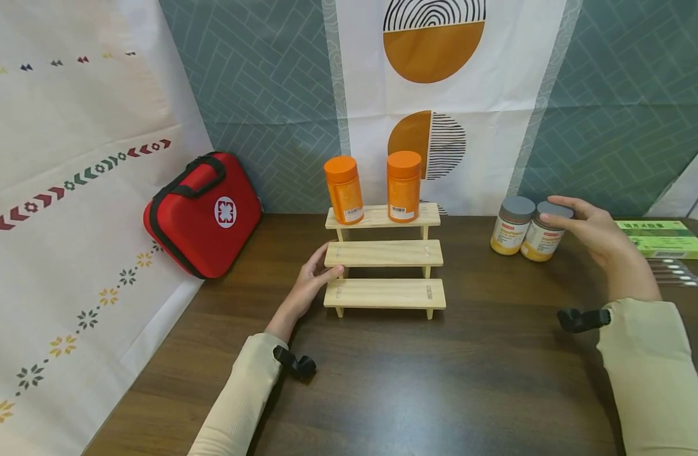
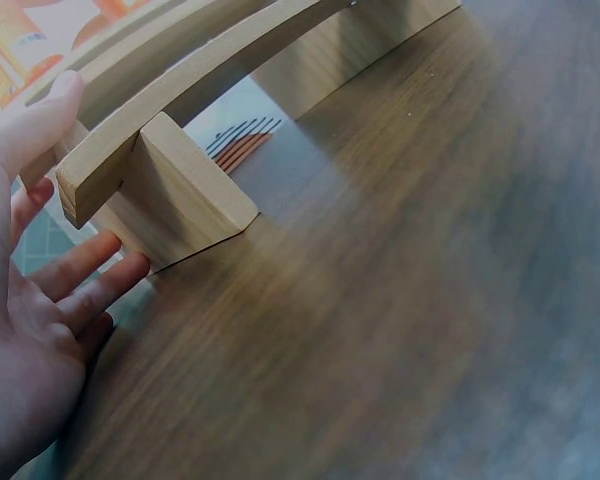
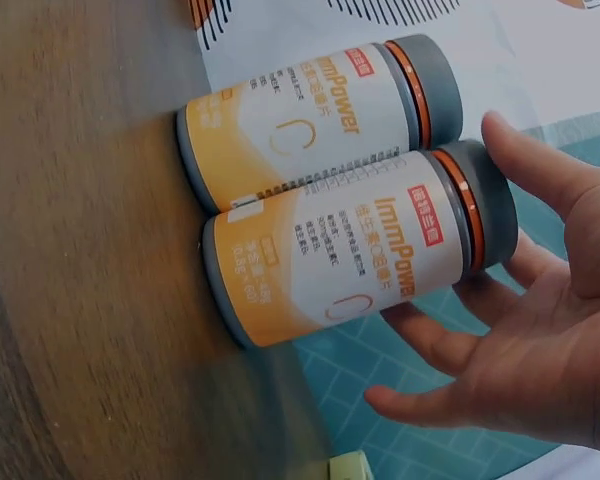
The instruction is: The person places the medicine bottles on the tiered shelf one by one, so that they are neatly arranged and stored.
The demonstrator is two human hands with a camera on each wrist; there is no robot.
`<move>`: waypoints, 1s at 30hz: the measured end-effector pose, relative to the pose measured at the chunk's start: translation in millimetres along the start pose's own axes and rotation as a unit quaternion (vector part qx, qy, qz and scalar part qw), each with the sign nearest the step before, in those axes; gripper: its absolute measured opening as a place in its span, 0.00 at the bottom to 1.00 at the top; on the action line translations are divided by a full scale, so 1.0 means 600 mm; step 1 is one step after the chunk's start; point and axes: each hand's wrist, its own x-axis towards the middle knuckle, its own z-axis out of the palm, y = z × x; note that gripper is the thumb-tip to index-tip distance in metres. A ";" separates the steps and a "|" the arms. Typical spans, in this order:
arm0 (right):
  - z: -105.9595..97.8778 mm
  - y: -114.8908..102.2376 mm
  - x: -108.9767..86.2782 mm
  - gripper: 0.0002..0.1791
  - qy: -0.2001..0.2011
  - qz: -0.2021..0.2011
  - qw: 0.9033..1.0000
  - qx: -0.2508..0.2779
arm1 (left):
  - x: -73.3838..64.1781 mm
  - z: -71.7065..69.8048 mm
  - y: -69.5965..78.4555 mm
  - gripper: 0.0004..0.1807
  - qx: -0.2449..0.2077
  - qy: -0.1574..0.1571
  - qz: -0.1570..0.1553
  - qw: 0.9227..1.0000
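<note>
A three-step wooden stand (image 1: 383,253) stands mid-table, two orange bottles (image 1: 344,193) with orange lids on its top step. My left hand (image 1: 313,275) holds the stand's left end at the middle step. In the left wrist view, the thumb (image 2: 65,95) lies by the step's end, and the other fingers bend beside the leg (image 2: 175,195). Two grey-lidded white and yellow supplement jars stand side by side to the right, the left jar (image 1: 511,226) and the right jar (image 1: 539,240). My right hand (image 1: 596,231) spans the right jar's lid, thumb on one side and fingers behind it.
A red first-aid case (image 1: 212,215) leans by the left wall cloth. Beyond my right hand lie a green and yellow box (image 1: 662,239) and a clear pack of white-tipped sticks (image 1: 676,273). A patterned cloth (image 1: 269,107) hangs behind the brown table (image 1: 412,380).
</note>
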 end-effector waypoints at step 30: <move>0.001 0.004 0.001 0.45 0.046 0.007 0.999 -0.003 | 0.002 0.001 0.001 0.37 0.004 0.011 -0.013 1.000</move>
